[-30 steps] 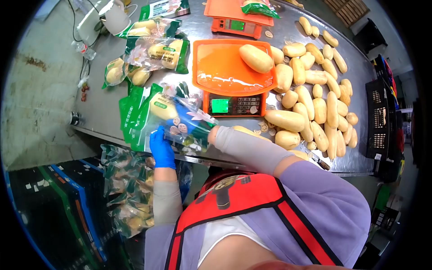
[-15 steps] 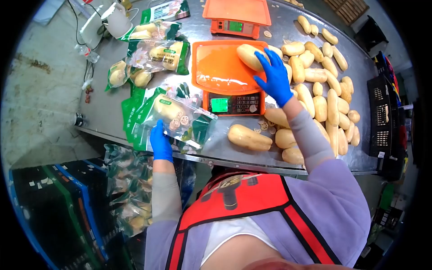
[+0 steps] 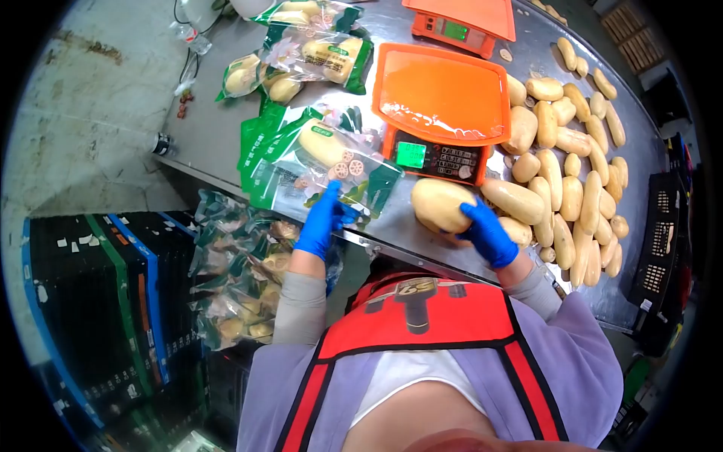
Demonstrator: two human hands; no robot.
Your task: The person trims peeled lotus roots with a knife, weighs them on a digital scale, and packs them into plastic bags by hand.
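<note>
My right hand [image 3: 491, 232] is closed round the right end of a thick, pale lotus root [image 3: 443, 205], just in front of the nearer orange scale [image 3: 444, 94]. Something pale shows beneath that root, mostly hidden. At the table's near edge, my left hand [image 3: 324, 222] grips the lower edge of a clear and green printed bag [image 3: 282, 177]. Its fingertips rest by the lotus slices shown on the bag, and a pale root shape [image 3: 322, 143] appears higher up. Under the bag lie more green bags [image 3: 251, 143]. The scale's display glows green.
Filled lotus root bags [image 3: 331, 56] lie at the back left. Many loose lotus roots [image 3: 572, 196] cover the table's right side. A second orange scale [image 3: 459, 30] stands behind. Packed bags [image 3: 233, 294] and black crates [image 3: 90, 301] are below left; a black crate [image 3: 655, 233] stands right.
My right hand has come from the scale tray down to the near table edge and now holds a lotus root. The root on the tray is gone from it. The whole view has shifted.
</note>
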